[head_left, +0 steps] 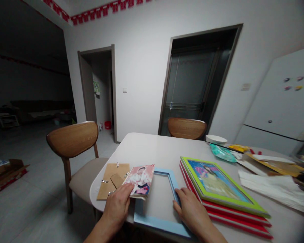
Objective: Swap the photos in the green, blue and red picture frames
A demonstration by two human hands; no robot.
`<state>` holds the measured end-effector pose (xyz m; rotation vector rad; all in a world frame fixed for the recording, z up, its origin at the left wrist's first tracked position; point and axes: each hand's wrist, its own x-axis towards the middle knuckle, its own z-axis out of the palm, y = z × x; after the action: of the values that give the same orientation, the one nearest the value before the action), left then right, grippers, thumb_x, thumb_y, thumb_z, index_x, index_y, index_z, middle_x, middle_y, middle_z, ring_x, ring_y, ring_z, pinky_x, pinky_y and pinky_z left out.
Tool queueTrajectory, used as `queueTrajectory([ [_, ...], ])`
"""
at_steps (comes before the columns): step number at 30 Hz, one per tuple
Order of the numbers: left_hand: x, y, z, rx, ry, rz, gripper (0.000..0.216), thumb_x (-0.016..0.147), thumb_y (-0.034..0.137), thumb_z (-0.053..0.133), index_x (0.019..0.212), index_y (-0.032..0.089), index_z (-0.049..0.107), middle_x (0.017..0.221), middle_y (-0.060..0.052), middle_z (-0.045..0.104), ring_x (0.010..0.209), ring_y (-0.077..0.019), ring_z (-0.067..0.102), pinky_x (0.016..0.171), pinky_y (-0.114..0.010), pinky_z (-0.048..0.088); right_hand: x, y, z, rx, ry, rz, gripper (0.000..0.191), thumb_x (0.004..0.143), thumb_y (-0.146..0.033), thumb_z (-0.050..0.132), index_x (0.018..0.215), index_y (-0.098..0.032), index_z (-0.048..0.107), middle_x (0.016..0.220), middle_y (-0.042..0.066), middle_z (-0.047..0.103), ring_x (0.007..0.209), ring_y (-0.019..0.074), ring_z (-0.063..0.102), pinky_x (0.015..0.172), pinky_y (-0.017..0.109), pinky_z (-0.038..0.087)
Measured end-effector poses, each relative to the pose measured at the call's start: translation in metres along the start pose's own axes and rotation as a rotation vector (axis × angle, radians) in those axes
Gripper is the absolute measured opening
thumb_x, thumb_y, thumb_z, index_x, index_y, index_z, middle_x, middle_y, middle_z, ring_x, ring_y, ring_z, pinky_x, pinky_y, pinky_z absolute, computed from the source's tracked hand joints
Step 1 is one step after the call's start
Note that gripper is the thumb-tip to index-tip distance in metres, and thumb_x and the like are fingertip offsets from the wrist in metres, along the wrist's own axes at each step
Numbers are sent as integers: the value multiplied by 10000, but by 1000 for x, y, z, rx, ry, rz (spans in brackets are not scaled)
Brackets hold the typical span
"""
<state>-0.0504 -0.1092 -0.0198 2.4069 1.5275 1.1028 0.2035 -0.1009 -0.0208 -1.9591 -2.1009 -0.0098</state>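
A light blue picture frame lies face down on the white table, near its front edge. My left hand pinches a photo of a person in pink and holds it over the frame's left side. My right hand rests on the frame's right rail, fingers curled over the edge. A brown backing board with metal clips lies flat to the left of the frame.
A stack of frames, green on top over red ones, sits right of my hand. Papers, a teal packet and a white bowl lie further right and back. Two wooden chairs stand by the table.
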Motion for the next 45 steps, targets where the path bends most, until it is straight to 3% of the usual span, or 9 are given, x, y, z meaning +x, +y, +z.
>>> queueTrajectory([
  [5, 16, 8, -19, -588, 327, -394, 279, 746, 329, 458, 897, 155, 616, 847, -62, 671, 815, -227, 609, 721, -323, 479, 3, -9, -1, 214, 23, -82, 438, 721, -272, 423, 1097, -72, 526, 1168, 167, 481, 1092, 251, 422, 946, 347, 297],
  [8, 19, 23, -12, -1015, 365, -527, 378, 700, 430, 524, 899, 117, 598, 812, -68, 673, 786, -229, 614, 706, -317, 476, 6, -21, -4, 462, 39, -92, 460, 727, -335, 426, 1092, -72, 522, 1112, 157, 534, 1052, 235, 464, 937, 349, 313],
  [13, 9, 51, 19, -1226, 240, -534, 402, 674, 436, 585, 907, 109, 603, 889, -97, 661, 889, -240, 583, 817, -338, 421, 12, -43, -11, 1168, 24, 112, 537, 692, -411, 490, 1150, -136, 435, 965, 106, 616, 865, 207, 578, 780, 343, 438],
  [18, 0, 69, 21, -1161, -74, -442, 383, 720, 378, 514, 983, 110, 589, 950, -116, 643, 916, -253, 570, 809, -367, 432, 17, -47, -14, 1686, 29, 345, 672, 671, -323, 532, 1253, -177, 228, 764, 13, 649, 639, 149, 610, 595, 260, 474],
  [21, -6, 62, 14, -683, -131, -265, 375, 664, 240, 553, 1030, 161, 576, 1101, -98, 572, 1079, -264, 454, 947, -396, 310, 25, -37, -21, 1626, 95, 329, 648, 639, -271, 531, 1234, -192, 288, 729, -9, 647, 574, 132, 593, 528, 221, 454],
  [25, -11, 38, 19, -211, -133, -229, 504, 610, 136, 523, 1112, 97, 509, 1262, -158, 406, 1190, -286, 311, 993, -440, 240, 37, -16, -35, 1335, 171, 323, 629, 630, -238, 480, 1237, -158, 335, 800, 17, 649, 610, 123, 590, 542, 197, 434],
  [32, -9, 36, 38, -133, -179, -109, 537, 659, 107, 446, 1192, 63, 400, 1278, -177, 372, 1185, -239, 334, 974, -429, 305, 47, 14, -27, 604, 126, 155, 498, 652, -203, 375, 1108, -58, 512, 915, 110, 639, 761, 176, 590, 722, 274, 420],
  [36, -10, 32, 40, -133, -130, -52, 520, 673, 76, 410, 1192, 100, 401, 1259, -150, 411, 1169, -219, 361, 965, -421, 328, 52, 23, -13, 493, 131, 189, 480, 673, -174, 337, 1098, -45, 520, 1092, 138, 570, 964, 189, 546, 840, 282, 387],
  [45, -9, 23, 54, -125, -59, 64, 550, 617, 10, 362, 1158, 91, 423, 1200, -136, 484, 1128, -194, 419, 950, -371, 370, 61, -1, -7, 424, 105, 143, 468, 710, -167, 314, 1116, -26, 501, 1119, 134, 555, 1028, 170, 513, 894, 257, 360],
])
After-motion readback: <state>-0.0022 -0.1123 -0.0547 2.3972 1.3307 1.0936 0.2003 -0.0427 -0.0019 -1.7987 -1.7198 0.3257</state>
